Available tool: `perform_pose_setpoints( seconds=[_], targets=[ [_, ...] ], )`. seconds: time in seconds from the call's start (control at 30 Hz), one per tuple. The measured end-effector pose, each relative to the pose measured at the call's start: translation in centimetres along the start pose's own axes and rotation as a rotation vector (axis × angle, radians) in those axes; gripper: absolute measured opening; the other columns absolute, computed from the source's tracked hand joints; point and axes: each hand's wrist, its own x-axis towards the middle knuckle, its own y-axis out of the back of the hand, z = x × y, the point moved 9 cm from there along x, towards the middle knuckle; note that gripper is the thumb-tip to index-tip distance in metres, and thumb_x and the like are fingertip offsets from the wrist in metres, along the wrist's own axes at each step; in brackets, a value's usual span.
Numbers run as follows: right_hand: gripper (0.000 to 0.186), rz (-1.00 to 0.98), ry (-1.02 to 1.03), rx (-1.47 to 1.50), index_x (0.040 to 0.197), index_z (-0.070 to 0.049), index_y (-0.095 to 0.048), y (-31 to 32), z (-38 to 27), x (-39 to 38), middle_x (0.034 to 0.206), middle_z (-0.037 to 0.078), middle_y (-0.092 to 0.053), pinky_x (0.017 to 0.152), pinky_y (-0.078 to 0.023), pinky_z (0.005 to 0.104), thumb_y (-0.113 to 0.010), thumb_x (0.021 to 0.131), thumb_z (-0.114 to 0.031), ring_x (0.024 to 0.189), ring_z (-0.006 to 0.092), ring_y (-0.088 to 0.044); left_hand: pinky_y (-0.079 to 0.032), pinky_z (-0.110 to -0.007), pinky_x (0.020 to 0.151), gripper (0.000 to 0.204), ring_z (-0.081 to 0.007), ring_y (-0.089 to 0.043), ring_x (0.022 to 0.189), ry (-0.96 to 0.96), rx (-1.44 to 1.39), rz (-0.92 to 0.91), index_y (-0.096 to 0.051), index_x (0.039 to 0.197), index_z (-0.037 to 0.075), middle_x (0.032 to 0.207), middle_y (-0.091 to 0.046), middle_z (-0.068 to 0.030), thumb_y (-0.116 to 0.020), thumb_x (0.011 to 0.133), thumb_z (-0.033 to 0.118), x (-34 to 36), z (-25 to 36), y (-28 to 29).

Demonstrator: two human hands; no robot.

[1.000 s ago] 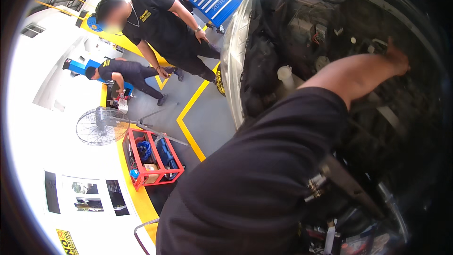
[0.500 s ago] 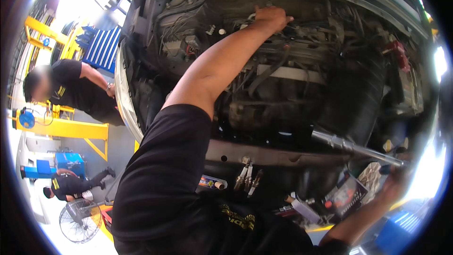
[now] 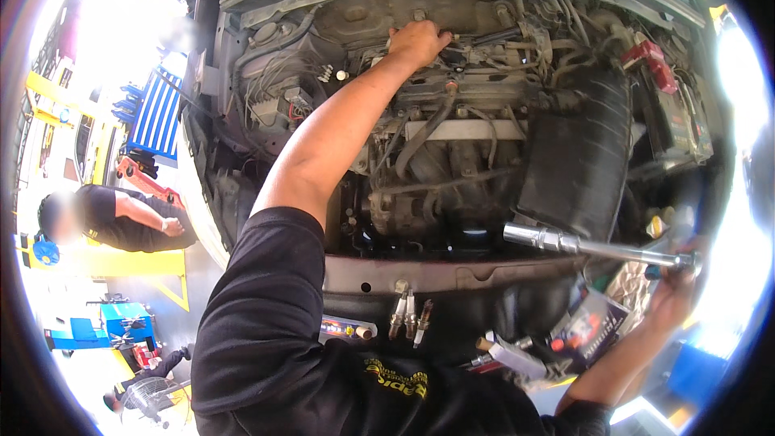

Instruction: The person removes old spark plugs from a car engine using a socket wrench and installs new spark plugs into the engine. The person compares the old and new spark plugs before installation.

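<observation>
My left hand (image 3: pixel 415 45) reaches to the back of the engine (image 3: pixel 452 153), fingers bent down around a part I cannot make out. At right, my right hand (image 3: pixel 672 295) grips a chrome socket wrench with a long extension (image 3: pixel 605 250), its socket end pointing left above the black air box's (image 3: pixel 573 169) lower edge. Below the engine bay, several spark plugs (image 3: pixel 409 319) lie by the front rail (image 3: pixel 436 278), beside a small parts box (image 3: pixel 343 327), a white carton (image 3: pixel 517 355) and a printed box (image 3: pixel 585 323).
The battery (image 3: pixel 678 125) sits at the right of the bay. At left are a co-worker (image 3: pixel 129 222), a blue tool chest (image 3: pixel 157 105), yellow lift parts (image 3: pixel 153 266) and blue equipment (image 3: pixel 121 323). Another person (image 3: pixel 153 367) and a fan (image 3: pixel 149 400) are at lower left.
The view has swung round to face the whole engine bay. My right hand and the wrench have come into sight at right; my left hand stays at the back of the engine.
</observation>
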Motion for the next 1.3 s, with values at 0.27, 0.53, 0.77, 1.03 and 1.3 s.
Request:
perform_pose_setpoints(
  seconds=[0.27, 0.53, 0.77, 1.03, 1.3],
  targets=[
    [0.055, 0.016, -0.013, 0.008, 0.098, 0.003, -0.053, 0.6, 0.4, 0.1, 0.085, 0.006, -0.047, 0.056, -0.029, 0.0209, -0.068, 0.085, -0.048, 0.068, 0.0086, -0.043, -0.053, -0.050, 0.082, 0.034, -0.0311, -0.067, 0.093, -0.076, -0.338, 0.147, -0.068, 0.093, 0.001, 0.100, -0.069, -0.0165, -0.061, 0.091, 0.034, 0.0, 0.9, 2.6],
    [0.051, -0.005, -0.013, 0.012, 0.098, 0.003, -0.053, 0.4, 0.5, 0.3, 0.083, 0.005, -0.047, 0.055, -0.029, 0.0209, -0.066, 0.087, -0.046, 0.066, 0.0082, -0.042, -0.052, -0.038, 0.082, 0.031, -0.0243, -0.066, 0.099, -0.060, -0.785, -0.024, -0.065, 0.108, 0.003, 0.107, -0.067, -0.0136, -0.055, 0.096, 0.030, 1.0, -0.4, 1.3],
    [0.034, 0.251, -0.120, 0.151, 0.105, 0.003, -0.055, 2.0, 0.6, 1.1, 0.079, 0.003, -0.047, 0.054, -0.030, 0.0210, -0.057, 0.096, -0.030, 0.062, 0.0070, -0.040, -0.041, -0.044, 0.103, 0.068, -0.0323, -0.050, 0.124, -0.293, -0.022, -0.238, -0.060, 0.128, 0.008, 0.131, -0.054, -0.0184, -0.067, 0.081, 0.056, -0.5, 3.1, 0.0],
    [0.032, 0.324, -0.123, 0.191, 0.117, 0.003, -0.056, 2.4, -1.3, 3.1, 0.065, -0.004, -0.036, 0.053, -0.024, 0.0223, -0.049, 0.101, -0.025, 0.057, 0.0055, -0.031, -0.040, -0.046, 0.104, 0.072, -0.0359, -0.050, 0.125, -0.508, -0.012, -0.150, -0.056, 0.131, 0.004, 0.131, -0.054, -0.0236, -0.065, 0.083, 0.057, -0.6, 3.8, -0.3],
    [0.031, 0.194, -0.114, 0.199, 0.118, 0.004, -0.054, 1.8, 0.5, 3.7, 0.063, -0.005, -0.031, 0.050, -0.019, 0.0238, -0.046, 0.102, -0.022, 0.053, 0.0049, -0.026, -0.045, -0.048, 0.098, 0.081, -0.0379, -0.057, 0.116, -0.340, -0.430, 0.098, -0.056, 0.127, 0.002, 0.122, -0.060, -0.0247, -0.057, 0.082, 0.070, -0.4, 8.2, 6.8]
  ],
)
